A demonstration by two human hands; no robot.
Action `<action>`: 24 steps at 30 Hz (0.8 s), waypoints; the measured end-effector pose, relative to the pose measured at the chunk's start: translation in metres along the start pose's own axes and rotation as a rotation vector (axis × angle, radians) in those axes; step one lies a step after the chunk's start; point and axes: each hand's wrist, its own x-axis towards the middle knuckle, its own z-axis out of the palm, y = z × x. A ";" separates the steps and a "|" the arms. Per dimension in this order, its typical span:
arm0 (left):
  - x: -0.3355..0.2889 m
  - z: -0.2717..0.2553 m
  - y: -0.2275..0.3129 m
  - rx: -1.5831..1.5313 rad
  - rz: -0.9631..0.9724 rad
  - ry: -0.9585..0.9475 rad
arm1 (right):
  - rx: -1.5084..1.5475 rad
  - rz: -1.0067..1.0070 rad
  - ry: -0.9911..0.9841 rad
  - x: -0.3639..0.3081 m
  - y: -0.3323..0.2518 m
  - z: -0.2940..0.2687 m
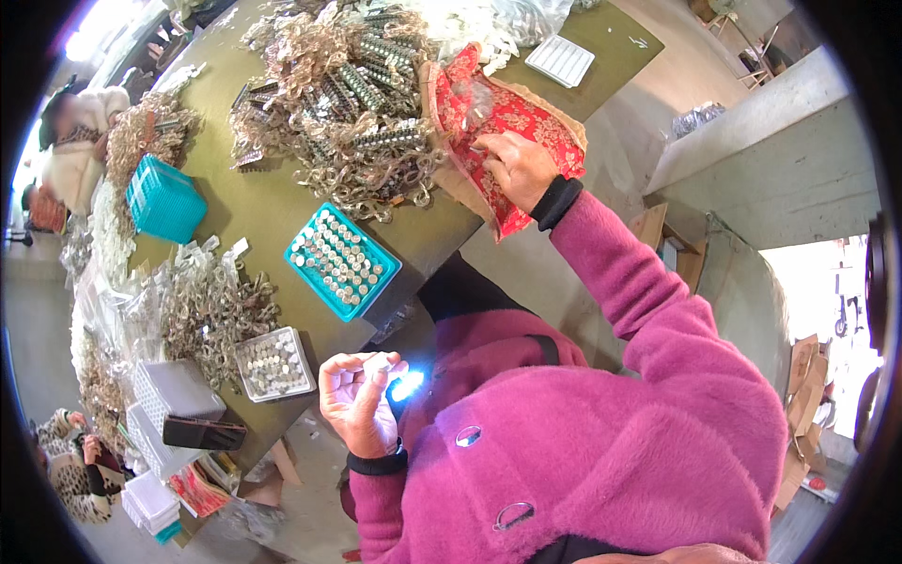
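Left hand [357, 399], lower centre: grip pinched on a small clear piece [376, 362], likely light, stiff, slippery; best taken by its edges; right hand [517, 167], upper centre: fingers curled on the red patterned pouch [512, 117], soft, limp; teal tray [341, 261] of small cylinders between; tangled chain heap [348, 103] crowds the counter [254, 202] beyond.

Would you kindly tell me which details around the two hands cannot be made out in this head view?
- Left hand: a small shiny piece at its fingers is washed out by glare; its kind is unclear.
- Right hand: the fingertips rest on a red patterned bag; the bag's contents are hidden.
- Teal tray: its small round parts are too small to identify.
- Pile of clips: tangled, single pieces unclear.
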 end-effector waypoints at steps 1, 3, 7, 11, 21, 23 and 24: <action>-0.001 -0.002 0.000 0.007 0.008 0.006 | -0.051 0.000 -0.023 0.000 0.001 0.001; -0.004 -0.006 0.000 0.004 0.012 0.034 | -0.149 0.016 -0.106 -0.003 0.002 0.002; -0.010 -0.012 -0.001 -0.003 -0.013 0.079 | -0.140 0.046 -0.074 -0.006 0.007 -0.001; -0.007 -0.010 0.001 0.049 0.048 0.027 | -0.105 -0.082 0.134 -0.003 0.009 -0.004; -0.006 -0.014 -0.002 -0.043 0.056 0.022 | 0.002 0.184 0.189 0.004 -0.002 -0.009; -0.005 -0.014 -0.002 -0.042 0.056 0.018 | 0.066 0.279 0.153 0.011 -0.020 -0.017; -0.005 -0.014 -0.001 -0.059 0.056 -0.015 | 0.151 0.204 0.165 0.014 -0.034 -0.023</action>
